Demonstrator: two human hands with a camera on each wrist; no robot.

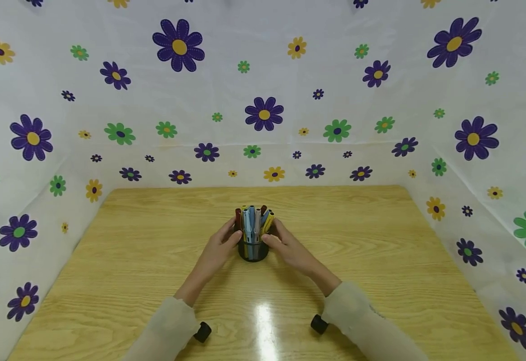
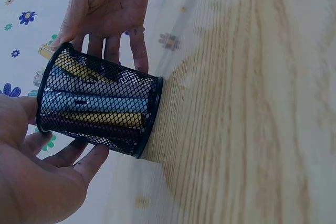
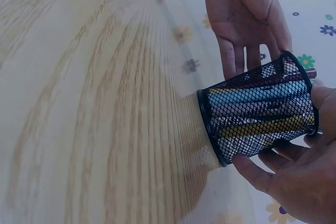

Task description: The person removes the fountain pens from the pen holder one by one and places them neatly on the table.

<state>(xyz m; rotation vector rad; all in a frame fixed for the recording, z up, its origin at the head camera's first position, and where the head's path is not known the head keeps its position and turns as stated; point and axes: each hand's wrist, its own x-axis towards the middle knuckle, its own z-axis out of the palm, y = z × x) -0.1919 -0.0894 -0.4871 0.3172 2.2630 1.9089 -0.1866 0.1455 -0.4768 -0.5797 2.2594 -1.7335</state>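
A black wire-mesh pen holder [image 1: 253, 252] stands upright at the middle of the wooden table. Pens in light blue, yellow, dark red and pale grey [image 1: 257, 225] fill it, their capped ends rising above the rim. My left hand [image 1: 217, 250] grips its left side, thumb near the rim and fingers curving round behind. From the other side my right hand [image 1: 291, 249] holds it the same way. In the left wrist view the mesh [image 2: 100, 103] shows the pens inside, between both hands. The right wrist view shows the holder [image 3: 257, 111] with its base at the table surface.
The wooden table [image 1: 132, 271] stretches out on all sides of the holder. White cloth [image 1: 226, 90] printed with purple, green and yellow flowers hangs behind it and along the left and right. A dark strap piece [image 1: 202, 332] sits at each sleeve cuff.
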